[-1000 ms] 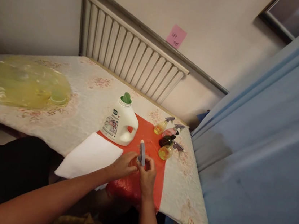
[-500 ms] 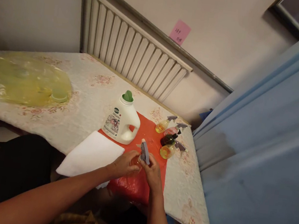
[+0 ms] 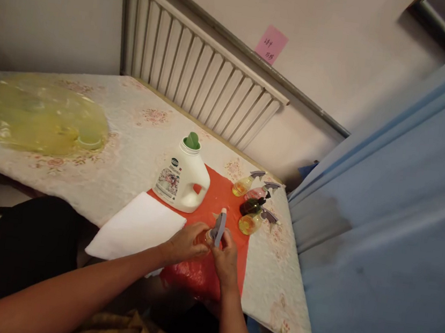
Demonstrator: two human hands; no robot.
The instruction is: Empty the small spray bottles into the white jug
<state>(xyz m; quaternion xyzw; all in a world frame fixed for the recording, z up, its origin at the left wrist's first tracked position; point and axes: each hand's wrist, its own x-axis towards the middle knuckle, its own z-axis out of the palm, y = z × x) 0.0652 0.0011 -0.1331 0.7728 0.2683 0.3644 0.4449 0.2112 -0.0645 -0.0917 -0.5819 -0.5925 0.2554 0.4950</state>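
My left hand [image 3: 189, 244] is wrapped round the body of a small spray bottle [image 3: 201, 237], which is mostly hidden behind the fingers. With its fingers closed, my right hand [image 3: 225, 256] grips the grey trigger sprayer [image 3: 219, 230] at the top of that bottle. Both hands are over a red plastic sheet [image 3: 204, 275]. Just beyond them stands a large white detergent jug [image 3: 183, 180] with a green spout [image 3: 192, 140]. A folded white cloth [image 3: 133, 228] lies to the left of my hands.
At the right of the sheet stand several small bottles, among them a dark pump bottle [image 3: 250, 206] and a yellow spray bottle [image 3: 249, 224]. A yellow plastic bag [image 3: 29, 116] with a green cap [image 3: 89, 139] lies far left. A blue curtain [image 3: 380, 234] hangs right; a radiator [image 3: 190, 65] lines the wall.
The sprayer head has turned in my right hand, its nozzle swinging to the right. My left hand stays round the bottle body.
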